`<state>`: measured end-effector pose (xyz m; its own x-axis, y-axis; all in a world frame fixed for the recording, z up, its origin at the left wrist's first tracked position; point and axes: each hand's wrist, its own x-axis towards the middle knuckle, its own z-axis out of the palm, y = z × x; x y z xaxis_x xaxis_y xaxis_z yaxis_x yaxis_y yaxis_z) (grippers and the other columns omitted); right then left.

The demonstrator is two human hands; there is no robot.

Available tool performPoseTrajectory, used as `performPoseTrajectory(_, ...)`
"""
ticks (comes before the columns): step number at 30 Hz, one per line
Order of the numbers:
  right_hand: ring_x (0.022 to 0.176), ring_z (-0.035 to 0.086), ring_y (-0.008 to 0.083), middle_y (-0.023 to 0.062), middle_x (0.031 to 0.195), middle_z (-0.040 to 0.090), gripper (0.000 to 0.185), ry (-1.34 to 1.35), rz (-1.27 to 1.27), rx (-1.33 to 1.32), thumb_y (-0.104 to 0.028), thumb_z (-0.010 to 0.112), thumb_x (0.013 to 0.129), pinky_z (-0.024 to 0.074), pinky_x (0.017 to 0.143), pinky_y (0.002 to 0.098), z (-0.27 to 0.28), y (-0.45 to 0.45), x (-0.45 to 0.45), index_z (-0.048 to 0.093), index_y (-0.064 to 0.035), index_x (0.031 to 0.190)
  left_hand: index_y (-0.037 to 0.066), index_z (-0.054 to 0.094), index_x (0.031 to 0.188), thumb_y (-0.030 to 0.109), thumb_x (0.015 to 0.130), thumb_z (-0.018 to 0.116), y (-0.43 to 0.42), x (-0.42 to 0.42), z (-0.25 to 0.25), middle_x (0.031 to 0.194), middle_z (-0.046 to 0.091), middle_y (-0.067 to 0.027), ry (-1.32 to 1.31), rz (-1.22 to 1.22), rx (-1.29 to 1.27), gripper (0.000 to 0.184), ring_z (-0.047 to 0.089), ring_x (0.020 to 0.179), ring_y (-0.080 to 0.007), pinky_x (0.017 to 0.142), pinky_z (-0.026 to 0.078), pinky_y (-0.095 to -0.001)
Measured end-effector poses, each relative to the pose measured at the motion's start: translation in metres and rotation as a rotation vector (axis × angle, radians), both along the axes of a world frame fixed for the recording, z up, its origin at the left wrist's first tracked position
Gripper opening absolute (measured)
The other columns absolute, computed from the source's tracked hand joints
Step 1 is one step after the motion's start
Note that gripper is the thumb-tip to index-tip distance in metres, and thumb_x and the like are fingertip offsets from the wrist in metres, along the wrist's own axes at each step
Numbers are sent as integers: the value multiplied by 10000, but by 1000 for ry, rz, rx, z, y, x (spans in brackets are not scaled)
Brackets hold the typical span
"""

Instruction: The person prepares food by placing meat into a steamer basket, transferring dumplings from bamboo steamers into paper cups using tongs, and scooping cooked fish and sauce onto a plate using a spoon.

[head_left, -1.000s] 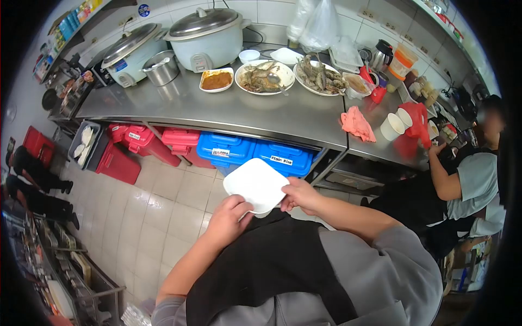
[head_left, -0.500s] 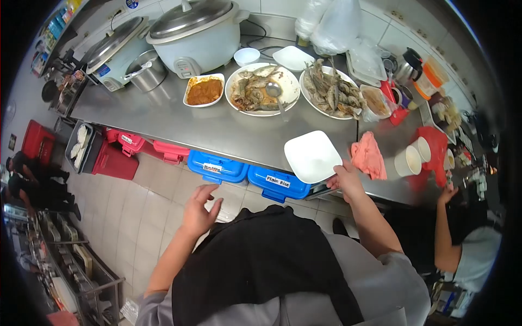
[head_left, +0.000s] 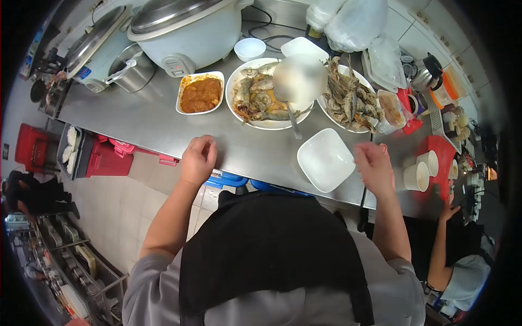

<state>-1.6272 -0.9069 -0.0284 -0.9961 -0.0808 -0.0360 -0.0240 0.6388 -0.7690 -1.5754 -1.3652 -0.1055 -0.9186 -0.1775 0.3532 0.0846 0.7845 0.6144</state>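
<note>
A white square bowl [head_left: 325, 160] rests near the front edge of the steel counter. Just right of it is my right hand [head_left: 375, 167], raised with fingers bent and apart, holding nothing. My left hand [head_left: 199, 158] hovers at the counter edge, fingers curled, below a square dish of orange-brown stew [head_left: 201, 94]; nothing shows in it. Beyond the bowl lies a round plate of fish in sauce [head_left: 262, 98] with a spoon whose bowl end is hidden by a blur. A second plate holds dry fish [head_left: 350, 103].
Two rice cookers [head_left: 185, 38] and a steel pot [head_left: 132, 70] stand at the back left. Paper cups [head_left: 416, 176] and a red plastic bag [head_left: 438, 146] are at right, near a co-worker's hand [head_left: 449, 209]. A rack [head_left: 89, 266] stands at lower left.
The white square bowl has gone from both my hands onto the counter, and my right hand has let go. My left hand has moved forward to the counter edge. The view has moved closer to the counter.
</note>
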Motion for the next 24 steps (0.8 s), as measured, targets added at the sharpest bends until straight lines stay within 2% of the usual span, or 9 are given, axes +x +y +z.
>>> performPoseTrajectory(1,694,675,178,82,835,706,262,77,83,57,-227,656,968,527,619,321,4,-19,-1,654,-38,1149,60,671,1056,115,878,705,-3,-8,-8,888,660,-122,27,-18,-24,189,641,678,-260,626,531,-363)
performPoseTrajectory(5,820,693,341,176,915,715,415,13,278,449,-328,677,918,542,757,446,37,-112,-26,605,-53,1222,75,663,1020,138,825,727,-5,-20,-25,935,651,-130,268,-155,-154,214,635,833,-326,746,519,-420)
performPoseTrajectory(6,842,693,351,177,925,716,427,11,300,517,-333,667,922,539,768,459,36,-127,-34,592,-54,1235,78,654,1026,143,807,730,-4,-18,-26,961,651,-133,215,-126,-101,241,624,903,-349,806,505,-432)
performPoseTrajectory(11,891,690,384,190,947,715,428,38,371,758,-302,633,926,531,791,510,20,-160,-60,554,-53,1265,81,647,1038,132,800,731,-7,-20,-25,970,647,-133,248,-149,-77,258,624,885,-343,794,504,-423)
performPoseTrajectory(14,937,683,393,183,997,715,448,-101,310,757,-293,621,920,530,823,501,12,-160,-73,573,-97,1320,80,649,1042,128,797,733,-7,-20,-28,983,640,-136,254,-145,-68,264,619,887,-342,793,502,-422)
performPoseTrajectory(17,874,687,396,203,940,711,361,1,294,728,-238,586,932,531,812,518,14,-151,-79,558,-40,1233,79,649,1048,121,792,736,-10,-20,-29,998,631,-136,246,-146,-67,274,612,895,-340,791,499,-421)
performPoseTrajectory(20,860,689,405,204,929,711,309,52,313,763,-217,554,951,535,811,514,15,-136,-93,566,-44,1207,79,649,1054,114,784,740,-10,-21,-28,1008,625,-133,240,-154,-82,287,606,900,-336,787,494,-421)
performPoseTrajectory(23,843,690,415,204,910,713,259,100,193,731,-184,535,958,537,804,514,14,-130,-99,579,-73,1188,80,649,1053,111,777,745,-10,-20,-27,1009,624,-130,241,-159,-74,294,603,898,-332,783,491,-420)
performPoseTrajectory(24,904,691,404,219,996,711,259,84,209,724,-144,513,966,541,804,505,20,-130,-99,585,-94,1210,79,650,1054,111,776,747,-10,-20,-27,1010,624,-130,243,-157,-74,296,603,896,-330,782,490,-419)
